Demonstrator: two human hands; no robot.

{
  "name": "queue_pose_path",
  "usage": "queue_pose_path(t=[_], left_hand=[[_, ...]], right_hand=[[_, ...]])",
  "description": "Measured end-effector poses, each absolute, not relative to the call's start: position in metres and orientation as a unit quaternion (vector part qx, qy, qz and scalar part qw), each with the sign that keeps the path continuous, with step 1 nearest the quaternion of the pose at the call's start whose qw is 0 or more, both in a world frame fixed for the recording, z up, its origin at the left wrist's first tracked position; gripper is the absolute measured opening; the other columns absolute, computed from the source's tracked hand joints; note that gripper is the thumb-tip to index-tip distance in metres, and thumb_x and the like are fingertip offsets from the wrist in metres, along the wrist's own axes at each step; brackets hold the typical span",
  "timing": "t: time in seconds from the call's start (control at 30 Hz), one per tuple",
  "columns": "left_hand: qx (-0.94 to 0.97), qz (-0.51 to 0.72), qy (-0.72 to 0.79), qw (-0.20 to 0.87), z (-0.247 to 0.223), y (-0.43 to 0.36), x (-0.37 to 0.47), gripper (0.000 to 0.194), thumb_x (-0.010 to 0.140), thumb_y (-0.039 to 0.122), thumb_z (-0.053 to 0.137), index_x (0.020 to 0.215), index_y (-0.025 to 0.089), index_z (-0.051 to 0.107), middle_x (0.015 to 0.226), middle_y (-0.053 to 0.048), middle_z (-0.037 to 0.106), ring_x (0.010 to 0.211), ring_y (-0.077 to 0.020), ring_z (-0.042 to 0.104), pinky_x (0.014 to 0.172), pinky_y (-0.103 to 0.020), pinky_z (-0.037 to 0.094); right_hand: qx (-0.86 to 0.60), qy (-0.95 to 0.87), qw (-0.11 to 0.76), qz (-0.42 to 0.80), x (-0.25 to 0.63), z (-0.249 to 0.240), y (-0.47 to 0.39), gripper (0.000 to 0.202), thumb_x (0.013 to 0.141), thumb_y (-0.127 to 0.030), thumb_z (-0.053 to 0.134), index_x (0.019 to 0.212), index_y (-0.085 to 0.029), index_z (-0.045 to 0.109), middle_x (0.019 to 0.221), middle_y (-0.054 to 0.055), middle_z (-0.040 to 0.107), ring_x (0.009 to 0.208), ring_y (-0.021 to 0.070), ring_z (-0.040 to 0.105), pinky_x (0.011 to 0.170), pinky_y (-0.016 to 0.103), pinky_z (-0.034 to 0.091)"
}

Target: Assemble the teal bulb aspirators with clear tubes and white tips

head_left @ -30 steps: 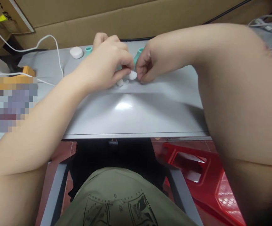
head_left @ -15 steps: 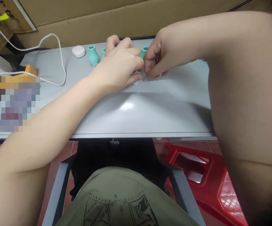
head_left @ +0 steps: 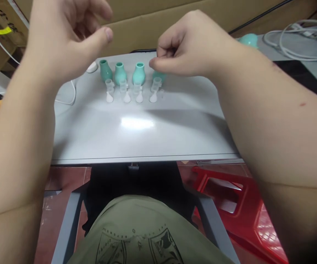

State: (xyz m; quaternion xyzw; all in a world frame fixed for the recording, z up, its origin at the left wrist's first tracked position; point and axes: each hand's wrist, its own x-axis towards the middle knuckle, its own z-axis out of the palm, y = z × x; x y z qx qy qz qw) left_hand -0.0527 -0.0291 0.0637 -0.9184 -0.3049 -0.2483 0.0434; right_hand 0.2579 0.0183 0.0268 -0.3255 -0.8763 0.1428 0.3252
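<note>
handling the row: with small parts standing so close together, good work is likely depending on coming straight down from above, pinching one piece by the fingertips and keeping wrists off its neighbours.
light pieces: four white, funnel-shaped, plastic-looking tips [head_left: 139, 97] and four clear, cylindrical, plastic-looking cups [head_left: 156, 84] are probably tipping or sliding easily, so a soft, steady touch is looking wiser than a firm one.
teal bulbs: four glossy teal, pear-shaped, open-necked bulbs [head_left: 139, 74] are standing in a row on the smooth grey counter [head_left: 136, 143]; the cups are sitting in front of them and the tips nearest the person.
right hand [head_left: 185, 49]: it is hovering over the rightmost bulb, partly hiding it; the fingers are curling in with the thumb close, and whether they are holding anything cannot be told.
left hand [head_left: 70, 44]: it is hanging above and left of the row, apart from every bulb; the fingers are bending loosely, the thumb is standing away, and nothing is showing in the grasp.
</note>
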Motion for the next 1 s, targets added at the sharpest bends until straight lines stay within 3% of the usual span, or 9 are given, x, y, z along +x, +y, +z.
queue_pose_path(t=[0.07,0.2,0.27,0.4,0.5,0.63,0.73,0.87,1.0], left_hand=[[-0.846,-0.322,-0.425,0.003,0.049,-0.027,-0.057,0.039,0.124,0.06,0.055,0.14,0.029,0.074,0.111,0.005,0.077,0.096,-0.0115,0.064,0.087,-0.045,0.065],[-0.81,-0.375,-0.447,0.059,0.021,-0.021,-0.064,0.019,0.116,0.04,0.073,0.123,0.025,0.081,0.093,0.007,0.078,0.08,-0.0083,0.062,0.08,-0.041,0.064],[-0.813,-0.359,-0.458,0.035,0.015,-0.02,-0.067,0.025,0.121,0.038,0.064,0.13,0.022,0.081,0.102,0.004,0.079,0.086,-0.0085,0.064,0.083,-0.039,0.064],[-0.792,-0.38,-0.476,0.032,0.015,-0.024,-0.068,0.023,0.111,0.04,0.071,0.108,0.022,0.085,0.092,0.002,0.08,0.075,-0.011,0.058,0.069,-0.039,0.054],[-0.79,-0.361,-0.496,0.01,0.015,-0.026,-0.067,0.034,0.105,0.052,0.072,0.104,0.022,0.088,0.09,0.0,0.082,0.075,-0.015,0.057,0.069,-0.042,0.051],[-0.789,-0.362,-0.495,-0.018,0.016,-0.028,-0.068,0.041,0.1,0.062,0.074,0.101,0.024,0.089,0.092,-0.002,0.083,0.075,-0.0175,0.058,0.072,-0.045,0.049],[-0.832,-0.33,-0.443,-0.057,0.02,-0.034,-0.068,0.035,0.101,0.06,0.075,0.1,0.028,0.089,0.094,-0.005,0.085,0.077,-0.0209,0.061,0.072,-0.047,0.048],[-0.878,-0.253,-0.394,-0.101,0.026,-0.041,-0.068,0.03,0.096,0.062,0.079,0.102,0.034,0.089,0.089,-0.006,0.084,0.076,-0.025,0.063,0.069,-0.046,0.05],[-0.875,-0.195,-0.431,-0.103,0.027,-0.04,-0.074,0.038,0.094,0.065,0.079,0.115,0.035,0.087,0.106,-0.006,0.085,0.084,-0.0289,0.067,0.079,-0.05,0.054]], right_hand=[[-0.314,-0.88,0.327,0.14,0.256,0.026,0.018,0.033,0.09,-0.007,0.072,0.062,-0.016,0.059,0.058,-0.009,0.038,0.063,0.0066,0.029,0.068,0.029,0.027],[-0.312,-0.882,0.327,0.132,0.25,0.028,0.014,0.032,0.093,-0.009,0.073,0.064,-0.016,0.062,0.06,-0.009,0.041,0.063,0.006,0.031,0.067,0.028,0.026],[-0.333,-0.88,0.313,0.131,0.248,0.034,0.013,0.031,0.093,-0.009,0.076,0.066,-0.017,0.066,0.059,-0.01,0.043,0.062,0.0051,0.032,0.064,0.027,0.027],[-0.398,-0.882,0.223,0.114,0.243,0.047,0.016,0.024,0.089,-0.008,0.083,0.069,-0.018,0.075,0.055,-0.008,0.048,0.057,0.0063,0.034,0.057,0.029,0.023],[-0.416,-0.871,0.236,0.109,0.237,0.048,0.015,0.018,0.088,-0.012,0.083,0.073,-0.018,0.077,0.059,-0.005,0.051,0.06,0.0088,0.036,0.059,0.031,0.024],[-0.38,-0.829,0.372,0.172,0.227,0.031,0.004,0.025,0.091,-0.012,0.073,0.069,-0.019,0.062,0.068,-0.002,0.05,0.067,0.011,0.039,0.069,0.032,0.031],[-0.331,-0.823,0.425,0.18,0.222,0.017,-0.006,0.018,0.096,-0.015,0.068,0.079,-0.021,0.065,0.081,0.001,0.061,0.076,0.016,0.051,0.082,0.033,0.043],[-0.303,-0.882,0.341,0.12,0.215,0.007,-0.013,0.013,0.101,-0.023,0.067,0.092,-0.023,0.076,0.101,0.005,0.077,0.098,0.0244,0.065,0.115,0.044,0.044],[-0.291,-0.921,0.246,0.083,0.202,-0.002,-0.017,0.02,0.102,-0.028,0.068,0.112,-0.024,0.086,0.116,0.01,0.081,0.127,0.0368,0.056,0.115,0.053,0.04]])
